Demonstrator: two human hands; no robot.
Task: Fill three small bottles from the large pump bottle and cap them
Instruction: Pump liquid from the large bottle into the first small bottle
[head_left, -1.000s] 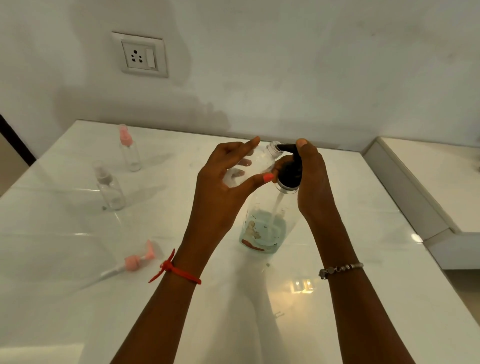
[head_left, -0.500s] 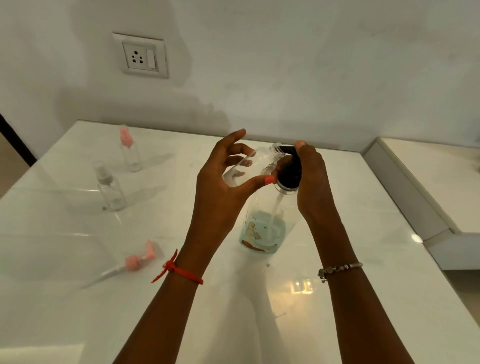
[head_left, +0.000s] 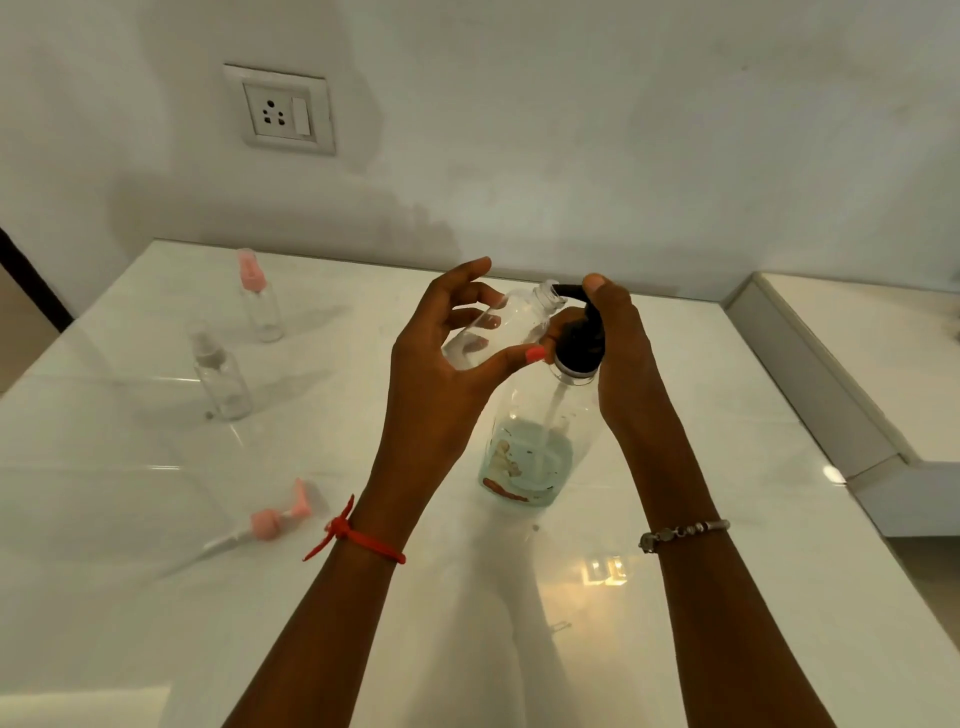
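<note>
A large clear pump bottle (head_left: 535, 447) with a black pump head (head_left: 582, 343) stands mid-table, a little pale green liquid at its bottom. My right hand (head_left: 618, 353) wraps round the pump head, thumb on top of the spout. My left hand (head_left: 441, 374) holds a small clear uncapped bottle (head_left: 498, 327) tilted, its open neck right at the spout tip. Two more small bottles stand at the left: one with a pink spray cap (head_left: 260, 296), one with a clear cap (head_left: 221, 376). A loose pink pump cap (head_left: 275, 519) with its tube lies on the table.
The white glossy table (head_left: 675, 623) runs back to a wall with a socket plate (head_left: 280, 111). A lower white ledge (head_left: 857, 364) adjoins the table's right edge.
The pump head has sunk slightly under my right thumb. My left hand's fingers shifted a little around the small bottle, which stays at the spout.
</note>
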